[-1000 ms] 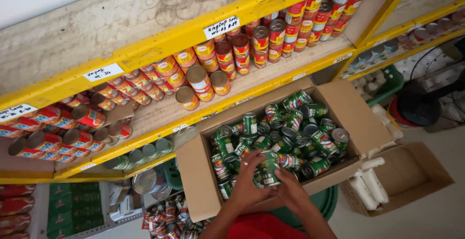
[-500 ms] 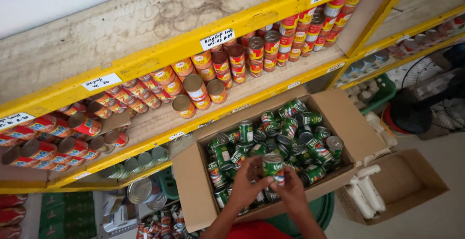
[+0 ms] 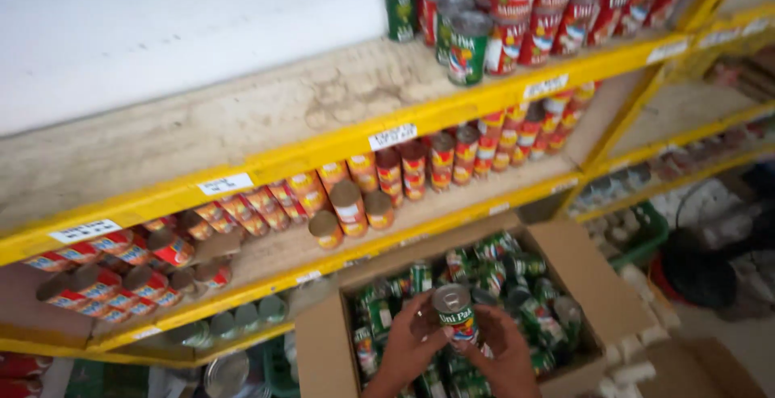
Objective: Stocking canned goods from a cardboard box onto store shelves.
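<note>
Both hands grasp one green-labelled can point(image 3: 456, 316), the left hand point(image 3: 408, 341) wrapped around its left side and the right hand point(image 3: 499, 349) around its right. The can is raised just above the open cardboard box point(image 3: 577, 265) of similar cans directly beneath the hands. Step in hand, as judged: lifting a can out. Next move calls for carrying it upward to the yellow-edged shelf point(image 3: 242, 136) beyond the hands.

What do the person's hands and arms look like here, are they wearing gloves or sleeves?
Both hands are bare: no gloves on the left hand or the right hand. The forearms in view carry no sleeves. No watch or rings can be made out, though the picture is somewhat blurred.
</note>
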